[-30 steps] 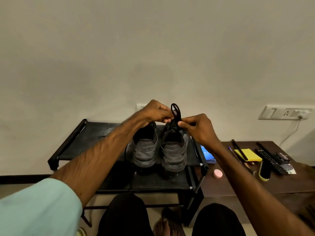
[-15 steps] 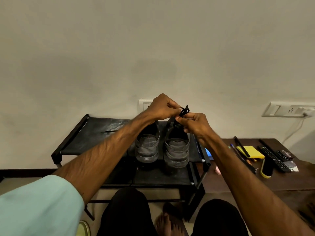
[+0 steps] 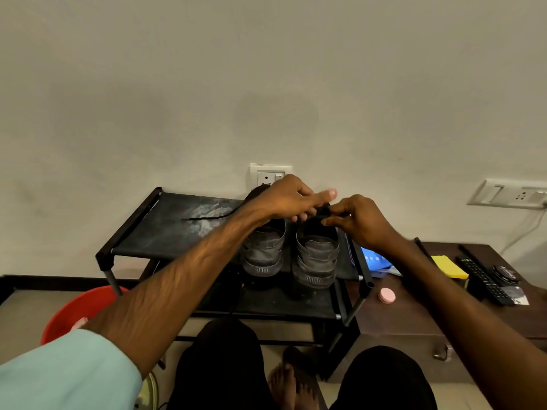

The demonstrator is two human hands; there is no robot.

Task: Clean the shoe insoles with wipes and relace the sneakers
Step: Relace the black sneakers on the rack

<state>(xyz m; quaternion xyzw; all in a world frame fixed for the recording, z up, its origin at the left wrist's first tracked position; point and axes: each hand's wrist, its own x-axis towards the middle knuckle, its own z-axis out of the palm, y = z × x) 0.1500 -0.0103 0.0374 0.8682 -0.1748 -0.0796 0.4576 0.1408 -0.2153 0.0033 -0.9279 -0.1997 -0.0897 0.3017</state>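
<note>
1. Head view: a black lace (image 3: 323, 209) is bunched between the two hands, just above the tongue of the right sneaker (image 3: 315, 257).
2. Right hand (image 3: 359, 221) pinches the lace from the right, thumb and forefinger closed on it and the other fingers curled beneath.
3. Left hand (image 3: 282, 199) meets the lace from the left. Its lower fingers curl against the bundle, its forefinger lies straight out over the top, and its thumb is hidden.
4. Both sneakers are dark grey and stand side by side at the right end of the shoe rack (image 3: 133, 242), on its top shelf, heels toward the front edge. The left sneaker (image 3: 263, 251) is just beside the right one, partly covered by the left wrist.
5. A loose black lace (image 3: 207, 216) lies across the middle of the top shelf and runs under the left wrist toward the left sneaker.
6. A red bucket (image 3: 71, 310) sits on the floor below the rack's front left corner. The left forearm covers most of it, and what it holds cannot be told.
7. A brown side table (image 3: 414, 318) stands against the rack's right end. It carries a blue pack (image 3: 374, 258) at its near-left corner, then a pink round lid (image 3: 386, 295), a yellow pad (image 3: 448, 266) and a black remote (image 3: 481, 278).
8. A wall socket (image 3: 268, 176) shows behind the left hand.
</note>
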